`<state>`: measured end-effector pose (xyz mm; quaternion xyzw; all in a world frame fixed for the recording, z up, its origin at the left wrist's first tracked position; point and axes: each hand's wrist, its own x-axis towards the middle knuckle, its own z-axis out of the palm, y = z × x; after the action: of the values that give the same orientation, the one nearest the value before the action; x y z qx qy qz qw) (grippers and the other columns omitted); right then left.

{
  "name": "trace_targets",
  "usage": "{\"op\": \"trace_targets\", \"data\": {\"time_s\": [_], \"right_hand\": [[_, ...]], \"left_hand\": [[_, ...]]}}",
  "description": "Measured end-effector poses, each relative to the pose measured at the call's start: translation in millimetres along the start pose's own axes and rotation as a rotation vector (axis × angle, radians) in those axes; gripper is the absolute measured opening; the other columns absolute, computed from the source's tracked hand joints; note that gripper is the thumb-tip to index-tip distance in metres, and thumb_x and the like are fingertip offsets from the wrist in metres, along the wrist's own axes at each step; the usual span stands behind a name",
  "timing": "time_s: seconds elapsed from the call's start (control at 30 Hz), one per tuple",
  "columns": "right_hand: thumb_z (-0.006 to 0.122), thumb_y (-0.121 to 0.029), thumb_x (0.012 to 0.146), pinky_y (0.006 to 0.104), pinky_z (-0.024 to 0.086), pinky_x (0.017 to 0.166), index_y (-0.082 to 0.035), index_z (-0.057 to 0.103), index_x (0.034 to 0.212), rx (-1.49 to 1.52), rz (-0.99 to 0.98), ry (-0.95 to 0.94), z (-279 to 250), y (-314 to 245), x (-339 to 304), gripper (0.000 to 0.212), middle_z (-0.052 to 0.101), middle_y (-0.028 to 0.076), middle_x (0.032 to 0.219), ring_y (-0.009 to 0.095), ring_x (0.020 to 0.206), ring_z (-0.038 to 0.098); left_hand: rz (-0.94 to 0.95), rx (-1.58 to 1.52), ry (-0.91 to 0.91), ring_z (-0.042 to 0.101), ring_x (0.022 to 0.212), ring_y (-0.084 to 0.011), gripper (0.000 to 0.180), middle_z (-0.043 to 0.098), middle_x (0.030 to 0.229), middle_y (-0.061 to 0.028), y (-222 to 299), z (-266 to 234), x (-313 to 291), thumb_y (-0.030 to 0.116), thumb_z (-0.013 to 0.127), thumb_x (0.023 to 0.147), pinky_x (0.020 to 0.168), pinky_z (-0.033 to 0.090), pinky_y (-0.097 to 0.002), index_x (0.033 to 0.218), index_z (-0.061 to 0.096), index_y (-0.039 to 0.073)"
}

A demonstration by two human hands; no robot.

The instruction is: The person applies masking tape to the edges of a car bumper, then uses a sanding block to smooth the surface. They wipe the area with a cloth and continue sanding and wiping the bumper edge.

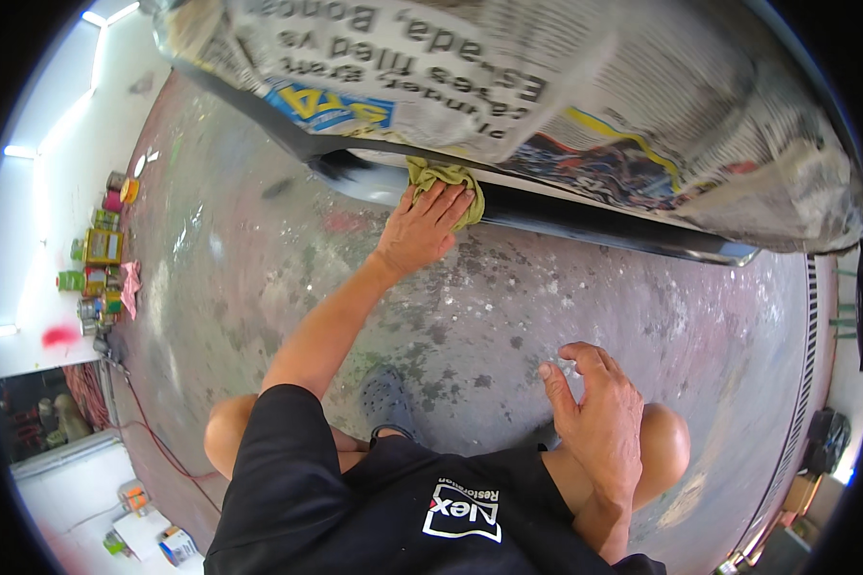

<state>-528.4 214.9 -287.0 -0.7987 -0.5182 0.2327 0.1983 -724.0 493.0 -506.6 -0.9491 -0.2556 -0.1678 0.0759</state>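
Note:
My left hand (424,228) presses a crumpled yellow-green cloth (472,184) against the glossy lower panel of a vehicle. Its fingers lie over the cloth, close together. Black shine shows on the panel (585,222) to the right of the cloth, and a paler grey stretch runs to its left. Above it, newspaper sheets (431,67) cover the bodywork. My right hand (599,407) hovers near my right knee, touching nothing, with thumb and fingers apart.
Paint cans (103,246) and a pink rag (130,287) line the left wall. A reddish hose (149,422) runs over the stained concrete floor (489,316). A slotted drain strip (804,383) crosses the right side. My clog (385,400) stands below the panel.

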Motion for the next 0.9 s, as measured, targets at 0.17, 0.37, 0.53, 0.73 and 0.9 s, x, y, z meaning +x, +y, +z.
{"op": "trace_targets", "data": {"time_s": [0.17,0.37,0.53,0.73,0.9], "right_hand": [[0.075,-0.028,0.099,0.0495,0.057,0.090,-0.002,0.074,0.115,-0.035,0.045,-0.058,12.8,-13.7,8.8,0.031,0.077,0.019,0.114,0.041,0.105,0.073],[0.075,-0.028,0.099,0.0493,0.058,0.087,-0.002,0.074,0.114,-0.057,0.052,-0.075,22.4,-19.2,11.9,0.030,0.077,0.020,0.113,0.042,0.101,0.074],[0.076,-0.028,0.099,0.0488,0.058,0.083,-0.002,0.074,0.114,-0.052,0.079,-0.068,21.9,-24.2,10.2,0.030,0.076,0.019,0.112,0.042,0.098,0.074],[0.076,-0.028,0.099,0.0482,0.058,0.085,-0.003,0.073,0.114,-0.061,0.021,-0.067,22.2,-20.0,2.9,0.029,0.076,0.018,0.112,0.041,0.100,0.074],[0.076,-0.028,0.099,0.0481,0.058,0.087,-0.003,0.072,0.114,-0.046,-0.022,-0.094,21.4,-20.5,-1.6,0.029,0.076,0.018,0.113,0.042,0.103,0.073]], "left_hand": [[-0.030,0.007,-0.001,0.048,0.145,-0.0276,0.079,0.053,0.158,-0.0025,-36.1,-8.9,-23.8,0.027,0.072,0.085,0.124,0.036,-0.0546,0.160,0.050,0.018],[-0.131,0.055,0.032,0.048,0.146,-0.0276,0.077,0.053,0.159,-0.0031,-62.6,-11.2,-47.3,0.027,0.070,0.086,0.124,0.035,-0.0542,0.159,0.050,0.017],[-0.399,0.097,0.155,0.048,0.144,-0.0315,0.075,0.054,0.158,-0.0078,-60.3,-16.3,-57.1,0.026,0.064,0.087,0.117,0.038,-0.0543,0.159,0.049,0.012],[-0.614,0.069,0.226,0.052,0.136,-0.0383,0.069,0.057,0.158,-0.0144,-78.1,-25.3,-43.0,0.029,0.056,0.091,0.105,0.042,-0.0540,0.156,0.053,0.006],[-0.649,0.077,0.162,0.054,0.133,-0.0391,0.065,0.062,0.156,-0.0114,-90.8,-24.8,-46.5,0.027,0.053,0.094,0.104,0.044,-0.0530,0.156,0.055,0.008]]}}
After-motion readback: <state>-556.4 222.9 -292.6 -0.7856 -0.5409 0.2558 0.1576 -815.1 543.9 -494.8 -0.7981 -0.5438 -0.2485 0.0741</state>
